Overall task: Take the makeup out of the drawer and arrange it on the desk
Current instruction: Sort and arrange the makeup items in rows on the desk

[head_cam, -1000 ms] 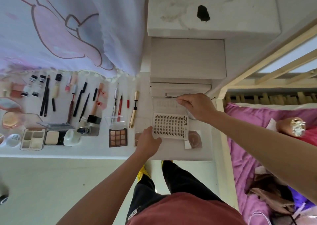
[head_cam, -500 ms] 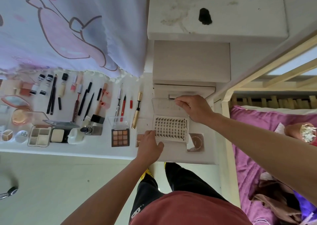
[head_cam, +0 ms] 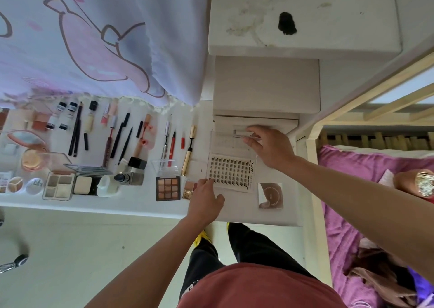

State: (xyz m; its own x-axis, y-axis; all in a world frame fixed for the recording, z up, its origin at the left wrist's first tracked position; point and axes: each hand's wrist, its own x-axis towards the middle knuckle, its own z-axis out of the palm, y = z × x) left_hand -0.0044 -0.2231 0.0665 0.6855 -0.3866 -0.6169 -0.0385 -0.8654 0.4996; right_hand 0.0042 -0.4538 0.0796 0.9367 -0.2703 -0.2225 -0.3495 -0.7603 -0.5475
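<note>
**Two hands are working on one thin lash case**

Both hands are meeting over the right end of the white desk (head_cam: 117,208), where rows of makeup are already lying out to the left of the left hand (head_cam: 206,197). The drawer itself is not showing plainly.

Between the two hands, a clear plastic lash case (head_cam: 231,171) is lying open and flat, its white card of black lash clusters facing up and its see-through lid reaching out under the right hand (head_cam: 270,148). The left hand is resting its fingertips on the card's near corner with the thumb spread aside, gripping nothing. The case is looking light, stiff and slick, so it is likely to skate across the desk unless pinned. The edges and corners are looking like the safe places to hold, since the lash clusters are delicate and probably tacky.

Just left of the left hand, a nine-pan brown eyeshadow palette (head_cam: 168,188) is sitting close, with a gold mascara tube (head_cam: 189,152) beyond it.

Under the right hand's curled fingers, a slim silver tool (head_cam: 242,135), seemingly tweezers, is being pinched over the lid's far end. It is looking thin, hard and slippery, calling for a firm pinch near its middle.
</note>
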